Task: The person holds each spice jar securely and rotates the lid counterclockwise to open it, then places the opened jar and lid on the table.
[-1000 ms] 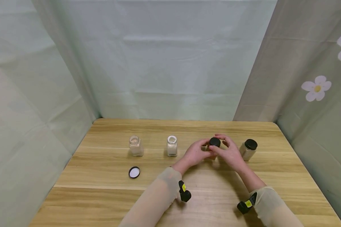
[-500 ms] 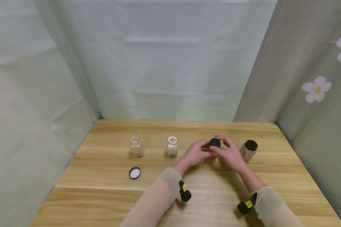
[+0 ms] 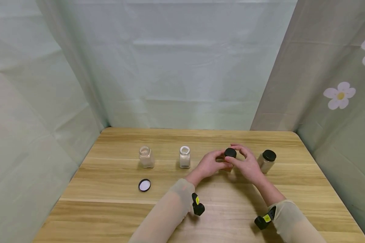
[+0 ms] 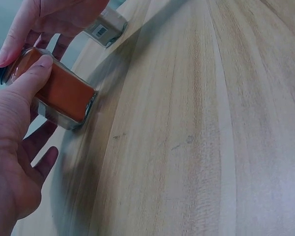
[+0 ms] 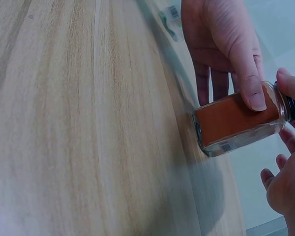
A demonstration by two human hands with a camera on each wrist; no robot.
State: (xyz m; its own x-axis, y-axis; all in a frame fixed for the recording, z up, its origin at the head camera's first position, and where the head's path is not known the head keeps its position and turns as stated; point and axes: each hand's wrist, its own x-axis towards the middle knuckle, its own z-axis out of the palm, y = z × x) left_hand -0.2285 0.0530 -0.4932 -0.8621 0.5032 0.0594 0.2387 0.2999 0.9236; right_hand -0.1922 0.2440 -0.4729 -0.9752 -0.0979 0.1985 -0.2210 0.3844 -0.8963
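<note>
A square glass spice jar [image 4: 66,93] of orange-red powder stands on the table, between my two hands. My left hand [image 3: 209,165] grips its body, the thumb lying along one flat side in the left wrist view. At the top, my right hand [image 3: 247,166] pinches the black lid [image 3: 230,152] between thumb and fingers. The lid sits on the jar's neck. In the right wrist view, the left fingers pass behind the glass jar [image 5: 231,123] and are partly hidden by it.
To the right stands a jar of pale brown powder [image 3: 266,163] with a black lid. Two lidless jars are on the left, one with pinkish contents [image 3: 146,159], one with white [image 3: 185,159]. A loose black lid [image 3: 144,185] lies white side up on the wooden table [image 3: 109,216].
</note>
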